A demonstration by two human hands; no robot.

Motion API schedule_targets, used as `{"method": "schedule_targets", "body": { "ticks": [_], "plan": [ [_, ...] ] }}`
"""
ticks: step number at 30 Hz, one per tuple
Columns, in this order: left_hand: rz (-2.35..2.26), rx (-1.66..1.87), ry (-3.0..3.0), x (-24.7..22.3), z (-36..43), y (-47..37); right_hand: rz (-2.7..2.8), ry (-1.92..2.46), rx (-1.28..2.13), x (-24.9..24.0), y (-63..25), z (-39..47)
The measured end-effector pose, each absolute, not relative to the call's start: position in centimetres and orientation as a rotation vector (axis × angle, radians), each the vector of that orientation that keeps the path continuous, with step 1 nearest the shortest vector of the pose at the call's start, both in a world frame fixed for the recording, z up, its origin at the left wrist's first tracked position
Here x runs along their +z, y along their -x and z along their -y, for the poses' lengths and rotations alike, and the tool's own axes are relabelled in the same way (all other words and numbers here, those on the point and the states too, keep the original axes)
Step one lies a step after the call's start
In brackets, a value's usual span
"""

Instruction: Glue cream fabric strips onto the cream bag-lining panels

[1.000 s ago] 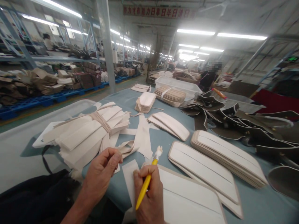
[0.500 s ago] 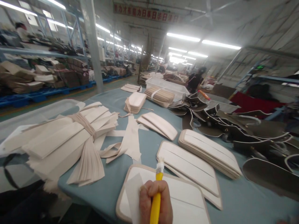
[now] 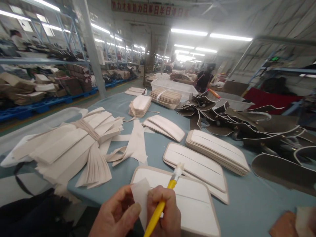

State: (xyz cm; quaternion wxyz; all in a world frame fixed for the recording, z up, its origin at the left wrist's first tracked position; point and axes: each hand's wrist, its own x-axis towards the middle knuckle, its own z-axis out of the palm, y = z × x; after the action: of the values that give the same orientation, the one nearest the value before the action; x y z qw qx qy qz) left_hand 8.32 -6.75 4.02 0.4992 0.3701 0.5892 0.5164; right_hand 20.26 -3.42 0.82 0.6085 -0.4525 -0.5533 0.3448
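Observation:
My right hand (image 3: 166,209) is closed round the yellow handle of a paintbrush (image 3: 158,212), its white-smeared bristles pointing up and away. A thin pale strip (image 3: 141,197) stands between my two hands; the right fingertips touch its edge. My left hand (image 3: 117,210) pinches the strip's left side with thumb and fingers. Under both hands lies a white panel (image 3: 192,200) with a beige border and a dark slit line; my right hand covers part of it. Just beyond are similar slitted panels (image 3: 197,164), overlapping one another.
A tied bundle of cream strips (image 3: 66,141) lies at left, loose strips (image 3: 135,141) beside it. Stacked panels (image 3: 214,148) stand at right, near a heap of dark white-edged pieces (image 3: 266,131). A brown shape (image 3: 282,223) at bottom right is unclear. A person (image 3: 203,80) is farther back.
My left hand has come into view from below and taken hold of the pale strip. The brush has tilted, its bristles swinging right. The view has shifted slightly.

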Motion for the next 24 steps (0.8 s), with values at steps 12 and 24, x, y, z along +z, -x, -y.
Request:
{"method": "schedule_targets", "body": {
  "ticks": [12,24],
  "plan": [
    [-1.64,1.28,-0.791,3.6,6.0,-9.2,1.304,1.217,0.955,2.2,-20.4,4.1],
    [-1.815,1.307,-0.809,2.6,5.5,-8.7,1.322,1.335,0.979,1.3,-19.6,4.8]
  ]
}}
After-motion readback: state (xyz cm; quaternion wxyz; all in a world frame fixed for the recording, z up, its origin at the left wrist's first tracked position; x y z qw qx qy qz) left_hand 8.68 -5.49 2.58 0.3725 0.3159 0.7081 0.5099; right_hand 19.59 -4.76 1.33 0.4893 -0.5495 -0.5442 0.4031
